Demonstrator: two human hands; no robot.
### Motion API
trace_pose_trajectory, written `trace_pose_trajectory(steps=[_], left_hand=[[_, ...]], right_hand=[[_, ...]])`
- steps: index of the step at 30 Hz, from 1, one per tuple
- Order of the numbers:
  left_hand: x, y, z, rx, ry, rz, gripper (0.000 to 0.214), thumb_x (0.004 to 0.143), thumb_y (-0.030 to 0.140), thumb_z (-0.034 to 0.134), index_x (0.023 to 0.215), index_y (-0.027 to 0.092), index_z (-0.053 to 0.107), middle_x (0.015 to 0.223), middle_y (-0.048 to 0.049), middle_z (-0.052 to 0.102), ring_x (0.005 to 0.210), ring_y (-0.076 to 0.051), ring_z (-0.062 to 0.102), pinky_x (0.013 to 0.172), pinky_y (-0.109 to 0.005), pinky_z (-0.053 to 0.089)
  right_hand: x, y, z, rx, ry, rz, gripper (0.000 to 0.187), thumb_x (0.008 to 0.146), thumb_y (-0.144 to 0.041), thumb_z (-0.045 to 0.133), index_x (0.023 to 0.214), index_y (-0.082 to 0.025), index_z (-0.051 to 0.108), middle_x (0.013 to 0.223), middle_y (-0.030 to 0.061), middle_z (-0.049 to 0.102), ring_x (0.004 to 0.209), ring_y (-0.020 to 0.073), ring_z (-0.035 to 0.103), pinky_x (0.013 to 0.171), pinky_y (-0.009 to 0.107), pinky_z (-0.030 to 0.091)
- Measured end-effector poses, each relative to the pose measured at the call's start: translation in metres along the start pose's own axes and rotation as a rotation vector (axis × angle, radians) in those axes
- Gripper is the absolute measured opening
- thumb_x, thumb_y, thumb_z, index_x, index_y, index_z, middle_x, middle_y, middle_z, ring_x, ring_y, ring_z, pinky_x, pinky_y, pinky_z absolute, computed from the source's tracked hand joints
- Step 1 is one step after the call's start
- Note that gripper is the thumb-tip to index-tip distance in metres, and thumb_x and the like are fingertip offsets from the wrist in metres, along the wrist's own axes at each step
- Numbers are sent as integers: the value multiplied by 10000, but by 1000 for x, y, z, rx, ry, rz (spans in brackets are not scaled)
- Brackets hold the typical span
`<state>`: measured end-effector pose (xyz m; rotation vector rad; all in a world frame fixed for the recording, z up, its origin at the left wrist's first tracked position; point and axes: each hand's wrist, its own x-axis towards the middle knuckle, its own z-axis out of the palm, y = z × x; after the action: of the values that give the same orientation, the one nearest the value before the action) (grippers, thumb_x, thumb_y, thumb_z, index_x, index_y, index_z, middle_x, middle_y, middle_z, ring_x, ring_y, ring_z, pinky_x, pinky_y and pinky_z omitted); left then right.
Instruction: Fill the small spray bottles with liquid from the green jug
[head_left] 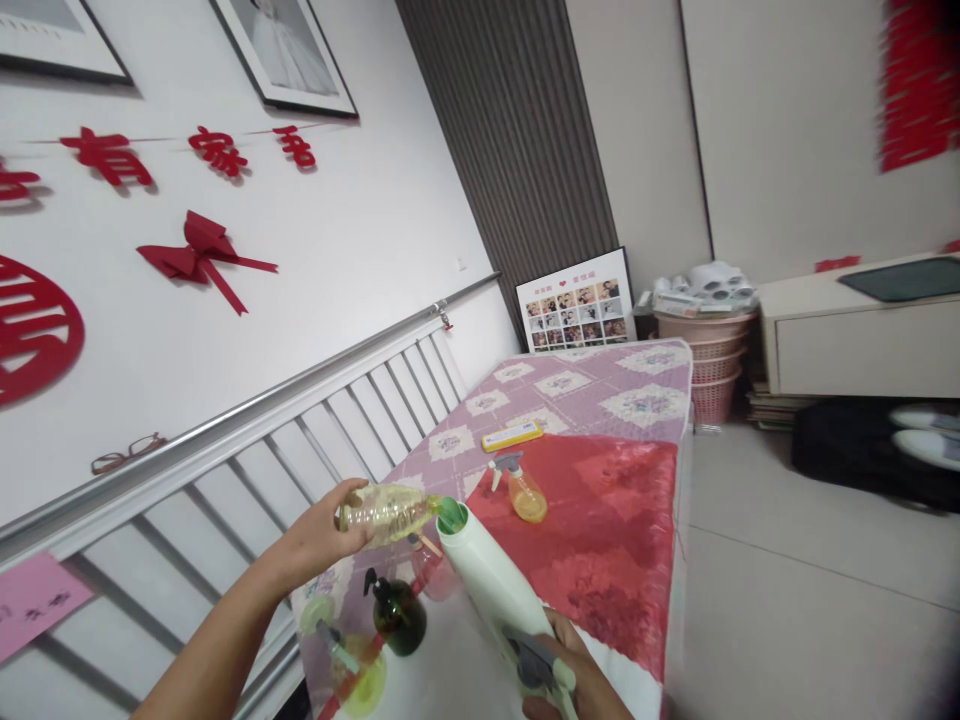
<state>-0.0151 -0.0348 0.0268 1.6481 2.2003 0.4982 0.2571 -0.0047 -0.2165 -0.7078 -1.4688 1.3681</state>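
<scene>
My left hand is closed round a clear plastic bottle with yellowish contents, tipped nearly level. Its neck meets a green funnel-like piece in the open mouth of a pale white-green bottle. That bottle leans, its lower end in my right hand. A grey-and-white trigger spray head shows against my right fingers; I cannot tell whether they grip it. Below the clear bottle stand a dark green pump bottle, a pinkish bottle and a yellow-green spray bottle.
An amber spray bottle stands on a red cloth over the patterned purple surface. A yellow box lies behind it. White railing runs along the left. Pink baskets stand on the floor by a white cabinet.
</scene>
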Motion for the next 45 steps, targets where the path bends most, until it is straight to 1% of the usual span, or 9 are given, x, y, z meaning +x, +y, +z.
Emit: trace_pose_trajectory(steps=[5, 16, 20, 23, 27, 32, 36, 40, 45], left_hand=[[-1, 6, -1, 24, -12, 13, 664, 761, 485, 578, 1343, 267, 342, 1289, -108, 495, 988, -269, 603, 828, -372, 487], [3, 18, -12, 110, -27, 47, 700, 729, 487, 582, 1354, 250, 374, 1265, -109, 544, 966, -280, 614, 827, -379, 484], [6, 24, -17, 128, -26, 68, 763, 702, 505, 608, 1375, 230, 377, 1297, -131, 530, 1075, -313, 576, 869, -382, 470], [10, 32, -21, 166, -20, 100, 772, 673, 480, 628, 1365, 221, 404, 1288, -128, 540, 1083, -320, 569, 871, -386, 466], [11, 48, -26, 219, -2, 140, 759, 629, 458, 664, 1331, 249, 465, 1279, -116, 554, 1024, -319, 593, 808, -365, 472], [9, 69, -26, 347, 16, 171, 735, 632, 421, 654, 1330, 283, 473, 1242, -101, 573, 900, -292, 626, 704, -328, 449], [7, 78, -20, 417, 29, 194, 729, 628, 411, 645, 1325, 275, 477, 1205, -100, 584, 771, -252, 623, 617, -306, 419], [4, 69, -15, 353, 46, 197, 736, 638, 423, 649, 1332, 268, 461, 1229, -101, 569, 850, -277, 618, 665, -323, 443], [-6, 31, -10, 118, 81, 108, 754, 697, 486, 621, 1370, 244, 382, 1325, -125, 502, 1009, -301, 591, 813, -378, 485]], right_hand=[[0, 2, -1, -18, -1, -58, 419, 546, -212, 715, 963, -248, 683, 1095, 55, 610, 1022, 266, 565, 934, 410, 435], [1, 11, 0, -93, -24, -56, 522, 518, -122, 627, 1024, -231, 688, 1078, 60, 603, 896, 219, 571, 805, 341, 473], [0, 2, 0, -22, -9, -35, 457, 514, -129, 627, 952, -236, 705, 1085, 49, 614, 940, 235, 565, 858, 363, 463], [-1, -9, 0, 32, -4, 35, 431, 535, -185, 671, 962, -237, 695, 1036, 40, 635, 912, 233, 578, 800, 343, 494], [-2, -16, -1, 86, -11, 150, 406, 587, -236, 678, 992, -260, 677, 940, 27, 653, 831, 213, 602, 723, 312, 514], [-1, -16, -2, 58, -8, 66, 448, 546, -221, 715, 992, -260, 685, 900, 43, 666, 960, 284, 600, 846, 404, 490], [0, -11, -2, 18, -2, 1, 436, 517, -182, 712, 949, -244, 704, 1019, 52, 658, 999, 281, 582, 914, 429, 453], [-1, -3, -2, -3, 4, -19, 450, 520, -145, 670, 957, -239, 721, 1104, 57, 638, 962, 265, 599, 883, 400, 472], [-7, -3, -12, -129, 1, -48, 508, 618, -251, 698, 1125, -233, 679, 1198, 97, 628, 1089, 291, 592, 963, 385, 454]])
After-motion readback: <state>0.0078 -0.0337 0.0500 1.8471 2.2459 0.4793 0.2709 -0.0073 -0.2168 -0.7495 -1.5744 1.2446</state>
